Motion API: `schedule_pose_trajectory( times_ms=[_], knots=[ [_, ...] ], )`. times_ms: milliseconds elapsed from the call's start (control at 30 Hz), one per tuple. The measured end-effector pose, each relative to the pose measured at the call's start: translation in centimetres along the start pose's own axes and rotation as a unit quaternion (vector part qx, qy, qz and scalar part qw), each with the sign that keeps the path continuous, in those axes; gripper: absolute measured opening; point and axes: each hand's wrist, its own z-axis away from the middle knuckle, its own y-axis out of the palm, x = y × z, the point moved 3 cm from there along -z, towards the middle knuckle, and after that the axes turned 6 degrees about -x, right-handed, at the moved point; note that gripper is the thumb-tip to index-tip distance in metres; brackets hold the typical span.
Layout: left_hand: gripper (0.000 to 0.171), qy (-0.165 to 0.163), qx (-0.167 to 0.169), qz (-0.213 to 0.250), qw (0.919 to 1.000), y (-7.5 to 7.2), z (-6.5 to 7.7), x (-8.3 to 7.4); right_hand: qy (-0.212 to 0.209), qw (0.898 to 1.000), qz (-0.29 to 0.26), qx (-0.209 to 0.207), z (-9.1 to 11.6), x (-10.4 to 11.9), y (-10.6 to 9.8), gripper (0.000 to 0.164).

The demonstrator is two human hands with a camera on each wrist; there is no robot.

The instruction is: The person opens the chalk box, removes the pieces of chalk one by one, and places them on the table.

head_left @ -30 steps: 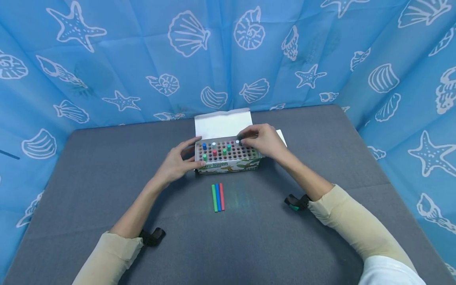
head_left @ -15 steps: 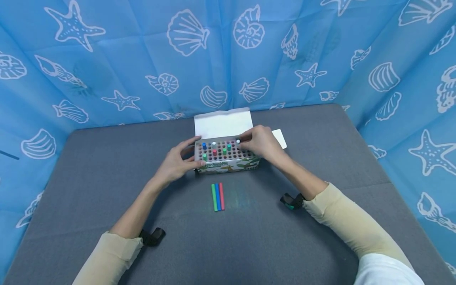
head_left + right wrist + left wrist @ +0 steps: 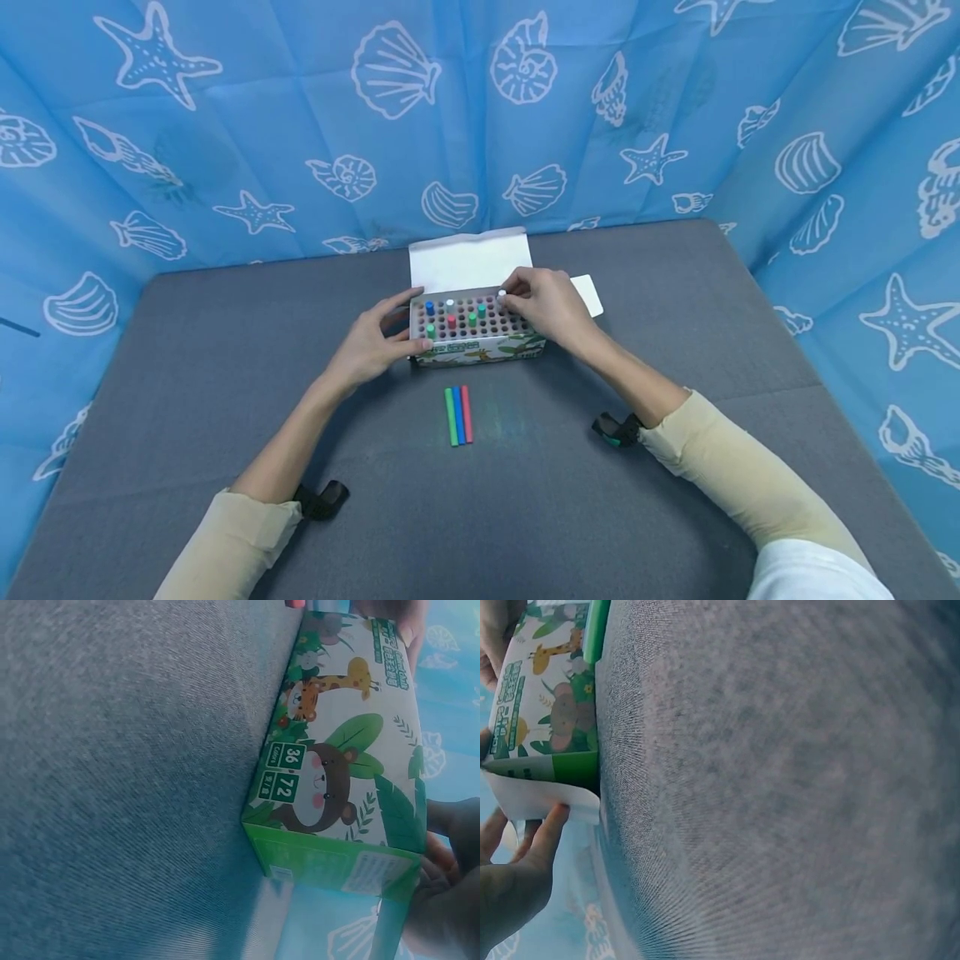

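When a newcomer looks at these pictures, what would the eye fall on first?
Probably the shell-printed blue curtain behind the grey table. Next, the open box near the table's far edge: the left hand holds its left end, while the right hand pinches a white stick at its top. In front lie three coloured sticks, side by side.

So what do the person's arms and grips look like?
The left sleeve and right sleeve are beige, with white cloth further up the right. The black left gadget and right gadget poke out by the sleeve ends; the right has a green patch. The left grip and right grip wear no gloves.
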Motion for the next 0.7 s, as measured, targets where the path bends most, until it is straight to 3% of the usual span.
schedule_pose_trajectory(
  times_ms=[367,700],
  knots=[
    [0.080,0.001,-0.002,-0.002,1.0000,0.14,0.10,-0.07,-0.034,0.993,-0.081,-0.082,0.59,-0.14,0.27,0.018],
    [0.080,0.003,-0.003,-0.003,1.0000,0.04,0.00,0.07,-0.047,0.983,-0.134,-0.118,0.66,-0.23,0.25,0.020]
  ],
)
